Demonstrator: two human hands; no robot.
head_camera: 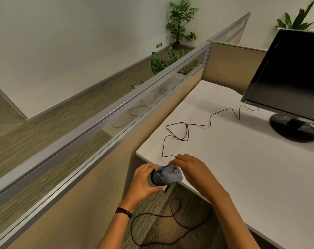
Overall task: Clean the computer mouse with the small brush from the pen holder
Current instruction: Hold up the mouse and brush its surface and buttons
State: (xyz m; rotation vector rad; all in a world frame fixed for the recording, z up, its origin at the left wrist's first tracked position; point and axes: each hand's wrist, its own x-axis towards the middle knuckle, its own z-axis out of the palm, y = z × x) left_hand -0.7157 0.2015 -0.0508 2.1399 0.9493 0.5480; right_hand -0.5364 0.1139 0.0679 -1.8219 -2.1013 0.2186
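A dark, dusty computer mouse (166, 177) is held in the air just off the left corner of the white desk (251, 168). My left hand (143, 182) grips its rear end from the left. My right hand (190, 169) is at its front, fingers pinched on a small blue brush (164, 167) that lies against the top of the mouse. Only a short piece of the brush shows. The mouse's black cable (186, 130) runs in loops over the desk towards the monitor. No pen holder is in view.
A black monitor (289, 72) on a round stand (294, 130) is at the right. A low partition with a glass strip (116, 115) runs along the desk's left side. Another black cable (152, 229) loops on the carpet below. Potted plants stand beyond.
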